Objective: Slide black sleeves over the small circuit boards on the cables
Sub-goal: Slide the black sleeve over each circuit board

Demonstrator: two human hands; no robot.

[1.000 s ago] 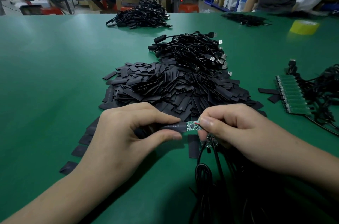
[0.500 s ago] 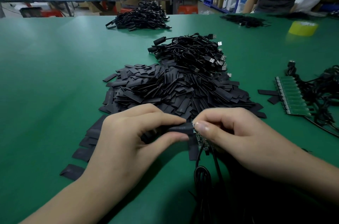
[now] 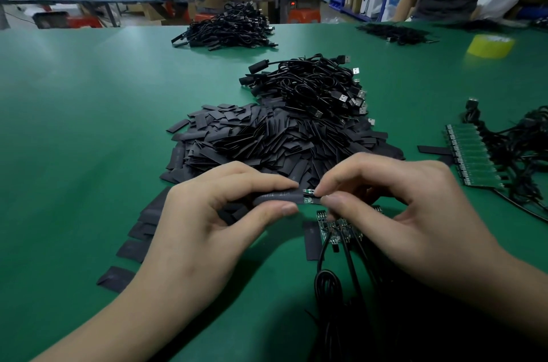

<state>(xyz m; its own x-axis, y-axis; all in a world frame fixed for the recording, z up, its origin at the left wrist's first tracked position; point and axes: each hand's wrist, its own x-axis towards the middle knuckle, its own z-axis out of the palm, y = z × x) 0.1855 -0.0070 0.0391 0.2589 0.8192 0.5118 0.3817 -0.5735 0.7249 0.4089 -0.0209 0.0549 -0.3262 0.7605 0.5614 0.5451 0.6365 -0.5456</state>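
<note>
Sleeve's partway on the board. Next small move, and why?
Probably slide the black sleeve a little further right. The left hand pinches it, the right hand pinches the circuit board, and a strip of green board shows bare between the sleeve's end and the right hand, so the cover looks incomplete.

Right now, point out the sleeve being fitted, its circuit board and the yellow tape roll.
black sleeve (image 3: pixel 278 197): head view, middle of its printed face.
circuit board (image 3: pixel 308 199): head view, exposed green end.
yellow tape roll (image 3: pixel 487 49): head view, near side wall.

One head-worn view; looks forward and down, close over the green table.
</note>
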